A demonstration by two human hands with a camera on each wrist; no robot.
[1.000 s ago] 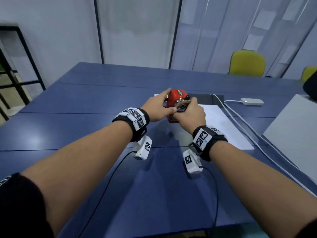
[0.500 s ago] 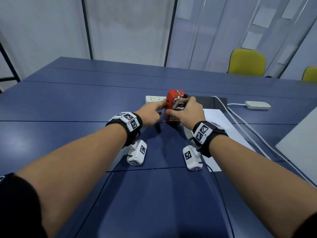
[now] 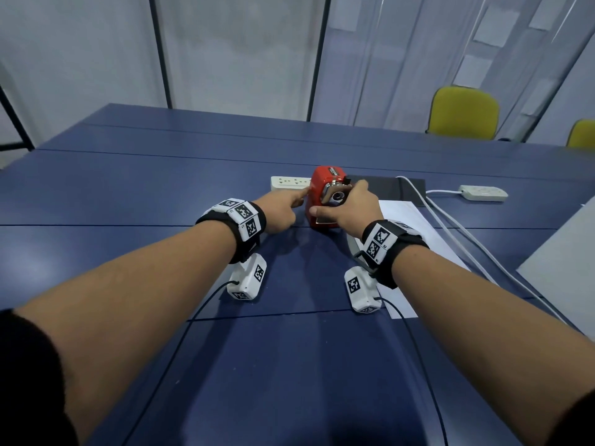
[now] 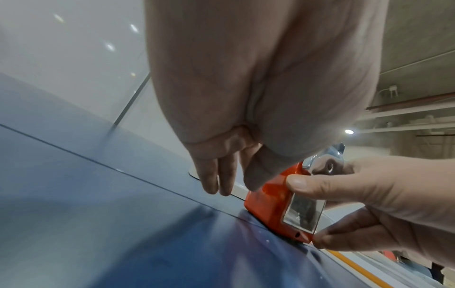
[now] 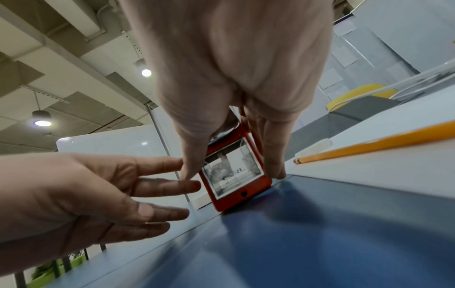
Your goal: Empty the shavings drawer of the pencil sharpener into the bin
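A red pencil sharpener (image 3: 322,185) stands on the blue table (image 3: 161,194), its clear shavings drawer (image 5: 232,167) facing me and pushed in. My right hand (image 3: 341,209) grips the sharpener's front end, thumb on its left side and fingers on its right, level with the drawer (image 4: 301,212). My left hand (image 3: 291,202) lies just left of the sharpener with straight fingers, the index tip at its left wall; it holds nothing. No bin is in view.
A white power strip (image 3: 288,182) lies behind the left hand, with another (image 3: 483,192) at the far right and cables running from it. A white sheet (image 3: 415,230) with a yellow pencil (image 5: 369,145) lies on the right. Yellow chairs (image 3: 463,112) stand beyond the table.
My left hand has come off the sharpener's top and now lies beside its left wall with fingers straight. The right hand keeps its grip. The head view has tilted and moved right.
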